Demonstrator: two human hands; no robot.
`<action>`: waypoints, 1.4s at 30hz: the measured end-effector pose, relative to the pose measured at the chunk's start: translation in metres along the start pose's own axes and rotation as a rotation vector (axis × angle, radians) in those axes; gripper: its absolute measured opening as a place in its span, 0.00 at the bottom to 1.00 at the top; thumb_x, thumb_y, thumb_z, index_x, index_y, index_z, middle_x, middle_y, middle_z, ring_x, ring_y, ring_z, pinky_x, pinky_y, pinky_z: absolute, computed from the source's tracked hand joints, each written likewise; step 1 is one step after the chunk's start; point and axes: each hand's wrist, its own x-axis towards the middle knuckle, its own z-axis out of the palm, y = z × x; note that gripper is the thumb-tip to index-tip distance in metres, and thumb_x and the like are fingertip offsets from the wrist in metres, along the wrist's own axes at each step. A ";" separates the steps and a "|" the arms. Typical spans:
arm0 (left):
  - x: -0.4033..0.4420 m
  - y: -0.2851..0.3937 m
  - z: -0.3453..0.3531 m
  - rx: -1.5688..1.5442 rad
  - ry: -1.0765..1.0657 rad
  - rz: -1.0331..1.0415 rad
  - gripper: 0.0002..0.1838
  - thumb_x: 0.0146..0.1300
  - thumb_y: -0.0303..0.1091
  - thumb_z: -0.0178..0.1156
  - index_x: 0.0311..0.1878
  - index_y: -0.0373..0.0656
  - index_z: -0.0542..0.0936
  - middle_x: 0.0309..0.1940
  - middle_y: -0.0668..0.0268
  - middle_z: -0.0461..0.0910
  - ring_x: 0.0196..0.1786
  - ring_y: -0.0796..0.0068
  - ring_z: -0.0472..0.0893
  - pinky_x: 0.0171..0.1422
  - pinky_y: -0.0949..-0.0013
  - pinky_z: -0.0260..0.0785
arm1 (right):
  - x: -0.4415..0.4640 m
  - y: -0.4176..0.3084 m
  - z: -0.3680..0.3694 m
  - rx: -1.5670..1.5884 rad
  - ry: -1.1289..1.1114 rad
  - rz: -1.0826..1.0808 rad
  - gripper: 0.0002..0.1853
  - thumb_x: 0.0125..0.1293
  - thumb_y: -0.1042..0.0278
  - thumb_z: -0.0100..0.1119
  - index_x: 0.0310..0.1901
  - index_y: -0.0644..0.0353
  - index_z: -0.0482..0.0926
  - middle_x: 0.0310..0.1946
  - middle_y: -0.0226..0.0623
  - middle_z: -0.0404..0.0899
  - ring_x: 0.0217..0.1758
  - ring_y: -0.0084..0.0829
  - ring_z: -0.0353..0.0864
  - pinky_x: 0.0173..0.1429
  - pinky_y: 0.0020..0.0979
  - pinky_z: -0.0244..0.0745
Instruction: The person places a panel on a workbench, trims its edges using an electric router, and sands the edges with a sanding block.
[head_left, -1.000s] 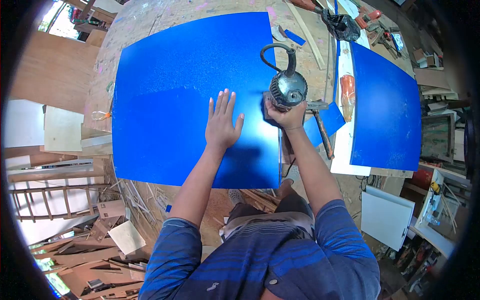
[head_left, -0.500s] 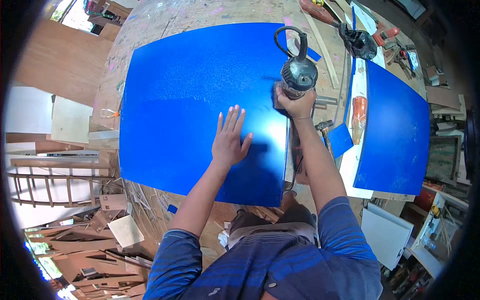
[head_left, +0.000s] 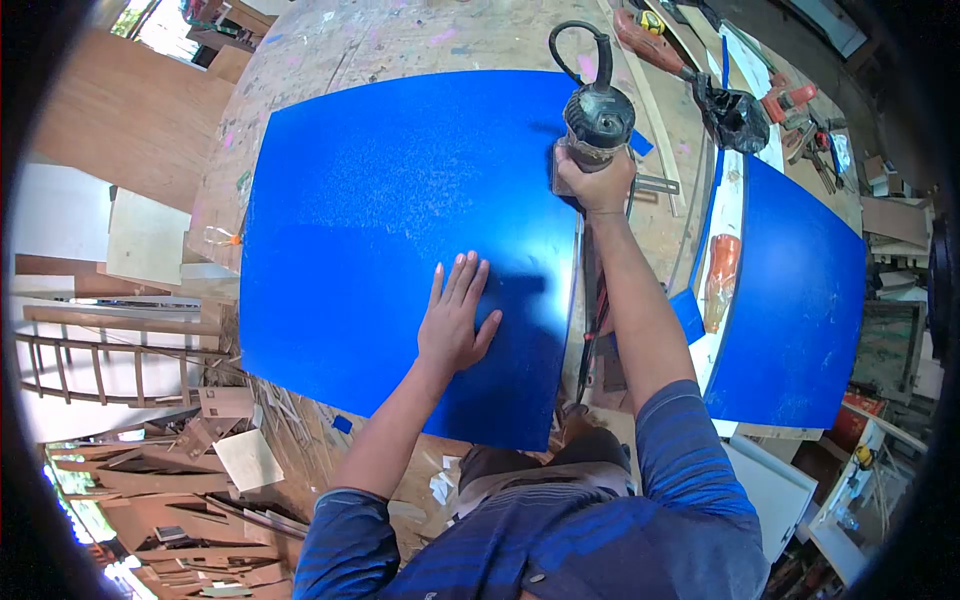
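A large blue panel [head_left: 400, 230] lies on the wooden workbench [head_left: 390, 35]. My left hand [head_left: 456, 322] rests flat on it, fingers stretched out and holding nothing. At the panel's right edge, my right hand [head_left: 598, 184] is wrapped round the lower body of a black power trimmer [head_left: 598, 118]. The tool stands upright, its base on the edge and its cord looping up from the top. Its cutting bit is hidden. A metal guide bar [head_left: 657, 185] sticks out to the right of the tool.
Another blue panel [head_left: 795, 300] lies at the right, beside an orange-brown bottle [head_left: 721, 270] on a white strip. A black plastic bag [head_left: 732, 115], a red tool [head_left: 788, 102] and hand tools lie at the back right. Wood scraps cover the floor at the left.
The trimmer in my right hand has moved forward along the panel's right edge. In the view, the blue panel and my left hand sit lower, while the hand stays flat on the panel.
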 end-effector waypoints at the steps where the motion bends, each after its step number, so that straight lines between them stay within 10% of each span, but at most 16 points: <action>1: 0.000 0.001 -0.001 -0.001 -0.007 -0.004 0.46 0.78 0.46 0.65 0.92 0.37 0.60 0.92 0.43 0.59 0.95 0.41 0.57 0.98 0.35 0.41 | 0.008 0.004 0.005 -0.002 0.004 0.004 0.30 0.48 0.52 0.90 0.50 0.56 0.90 0.42 0.43 0.96 0.46 0.42 0.98 0.55 0.44 0.92; 42: 0.007 0.002 0.002 -0.008 -0.050 -0.083 0.44 0.80 0.57 0.61 0.90 0.40 0.67 0.92 0.47 0.63 0.94 0.45 0.59 0.98 0.36 0.40 | 0.193 0.092 0.095 -0.010 0.007 0.014 0.34 0.47 0.40 0.86 0.51 0.54 0.89 0.46 0.46 0.95 0.52 0.51 0.96 0.61 0.51 0.89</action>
